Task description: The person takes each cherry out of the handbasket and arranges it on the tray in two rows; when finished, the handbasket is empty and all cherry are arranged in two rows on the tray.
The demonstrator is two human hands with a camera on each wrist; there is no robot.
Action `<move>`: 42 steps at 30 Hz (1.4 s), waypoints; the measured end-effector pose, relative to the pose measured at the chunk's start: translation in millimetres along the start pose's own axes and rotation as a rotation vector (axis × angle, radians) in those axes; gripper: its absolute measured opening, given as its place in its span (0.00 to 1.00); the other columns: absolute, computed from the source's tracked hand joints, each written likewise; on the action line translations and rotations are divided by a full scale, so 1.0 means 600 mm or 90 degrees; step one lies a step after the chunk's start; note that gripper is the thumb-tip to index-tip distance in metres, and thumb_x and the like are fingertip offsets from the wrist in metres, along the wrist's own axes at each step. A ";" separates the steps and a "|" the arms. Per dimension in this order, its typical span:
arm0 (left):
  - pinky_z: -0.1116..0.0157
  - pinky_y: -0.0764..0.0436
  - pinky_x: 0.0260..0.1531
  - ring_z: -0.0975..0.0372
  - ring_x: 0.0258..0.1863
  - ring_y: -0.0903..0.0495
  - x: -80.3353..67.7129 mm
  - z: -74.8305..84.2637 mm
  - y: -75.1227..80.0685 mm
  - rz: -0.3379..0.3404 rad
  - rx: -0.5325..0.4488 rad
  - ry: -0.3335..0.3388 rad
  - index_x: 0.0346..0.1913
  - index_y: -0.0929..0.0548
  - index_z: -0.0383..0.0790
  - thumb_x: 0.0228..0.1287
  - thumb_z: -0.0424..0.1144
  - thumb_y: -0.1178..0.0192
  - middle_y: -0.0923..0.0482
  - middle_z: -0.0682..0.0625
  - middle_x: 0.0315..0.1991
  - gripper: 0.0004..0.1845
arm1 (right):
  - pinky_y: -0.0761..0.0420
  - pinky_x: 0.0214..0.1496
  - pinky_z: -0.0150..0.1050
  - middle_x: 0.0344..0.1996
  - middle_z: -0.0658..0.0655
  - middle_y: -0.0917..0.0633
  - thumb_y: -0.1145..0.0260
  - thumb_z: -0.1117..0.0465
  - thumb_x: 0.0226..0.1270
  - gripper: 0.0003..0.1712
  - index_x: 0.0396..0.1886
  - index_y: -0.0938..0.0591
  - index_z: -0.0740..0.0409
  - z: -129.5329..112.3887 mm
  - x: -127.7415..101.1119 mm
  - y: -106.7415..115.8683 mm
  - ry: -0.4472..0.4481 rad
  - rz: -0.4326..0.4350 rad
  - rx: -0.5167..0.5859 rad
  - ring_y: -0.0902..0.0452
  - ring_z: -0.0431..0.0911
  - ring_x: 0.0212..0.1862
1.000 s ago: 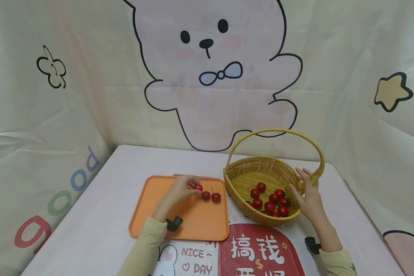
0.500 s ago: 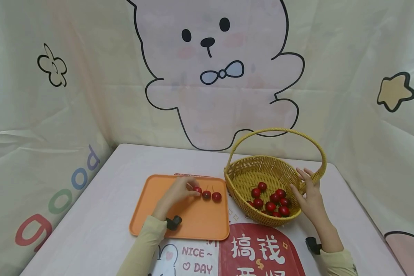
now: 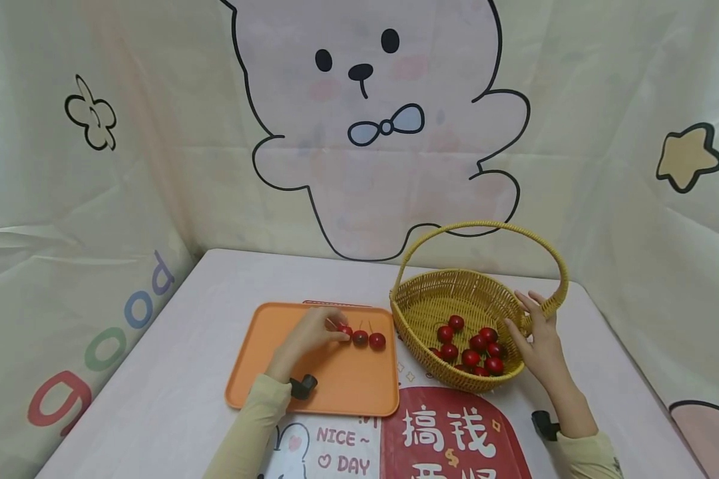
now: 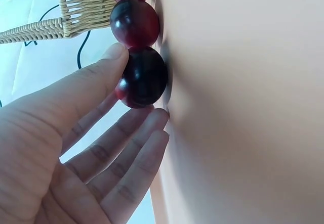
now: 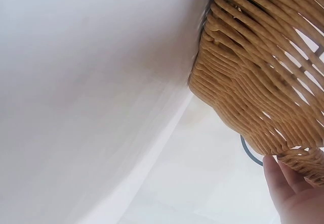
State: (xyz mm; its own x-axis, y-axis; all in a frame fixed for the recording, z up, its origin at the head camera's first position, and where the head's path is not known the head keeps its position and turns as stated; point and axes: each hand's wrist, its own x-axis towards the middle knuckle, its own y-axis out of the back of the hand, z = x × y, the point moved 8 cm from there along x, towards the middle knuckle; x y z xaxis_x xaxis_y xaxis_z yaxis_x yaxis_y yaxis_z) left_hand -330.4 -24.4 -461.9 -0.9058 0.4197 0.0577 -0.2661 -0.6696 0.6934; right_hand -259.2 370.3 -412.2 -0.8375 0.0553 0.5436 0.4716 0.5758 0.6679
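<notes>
My left hand [image 3: 311, 334] pinches a dark red cherry [image 4: 146, 77] by thumb and fingers, low over the orange tray [image 3: 335, 392]. Two more cherries [image 3: 369, 340] lie right beside it in a row, their thin stems pointing up. In the left wrist view the held cherry sits against its neighbour [image 4: 134, 24]. On the right, a yellow wicker basket [image 3: 416, 303] with a tall arched handle contains several cherries [image 3: 470, 358]. My right hand [image 3: 542, 342] holds the basket's right rim by the handle's foot; the right wrist view has its fingers [image 5: 276, 181] at the woven edge.
The basket stands close against the tray's right edge. A printed red and white mat [image 3: 449, 426] lies on the white table [image 3: 156, 399] in front. Fabric walls [image 3: 635, 253] with cartoon drawings enclose the back and sides.
My left hand has brought its cherry slightly down and right, up to the neighbouring one in the row. The right hand and the basket stay in place.
</notes>
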 end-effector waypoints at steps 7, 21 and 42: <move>0.64 0.22 0.39 0.63 0.33 0.23 0.001 0.002 -0.002 0.001 0.016 -0.002 0.38 0.17 0.46 0.51 0.42 0.31 0.19 0.55 0.35 0.11 | 0.30 0.44 0.70 0.64 0.65 0.43 0.35 0.66 0.60 0.37 0.68 0.38 0.50 0.001 -0.002 0.003 0.003 0.005 0.000 0.32 0.65 0.57; 0.58 0.22 0.43 0.55 0.40 0.21 0.002 0.035 0.005 0.017 -0.001 -0.061 0.44 0.17 0.37 0.53 0.39 0.32 0.18 0.46 0.41 0.16 | 0.29 0.43 0.69 0.64 0.65 0.44 0.36 0.66 0.61 0.37 0.68 0.38 0.49 0.001 -0.004 0.003 -0.002 0.002 0.001 0.33 0.66 0.57; 0.65 0.23 0.47 0.61 0.43 0.22 0.018 0.187 -0.064 0.005 0.022 -0.282 0.44 0.17 0.41 0.58 0.40 0.37 0.19 0.49 0.41 0.12 | 0.29 0.44 0.69 0.64 0.66 0.43 0.36 0.66 0.61 0.36 0.67 0.38 0.50 -0.002 -0.004 -0.001 0.003 0.006 0.000 0.32 0.66 0.56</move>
State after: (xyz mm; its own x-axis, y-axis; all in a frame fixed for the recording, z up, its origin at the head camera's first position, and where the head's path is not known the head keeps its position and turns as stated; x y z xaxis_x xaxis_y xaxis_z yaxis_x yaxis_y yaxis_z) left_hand -293.0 74.7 -406.9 -0.6774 0.6416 0.3599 -0.2420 -0.6563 0.7147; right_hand -257.4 368.7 -413.3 -0.8319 0.0572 0.5520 0.4792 0.5755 0.6627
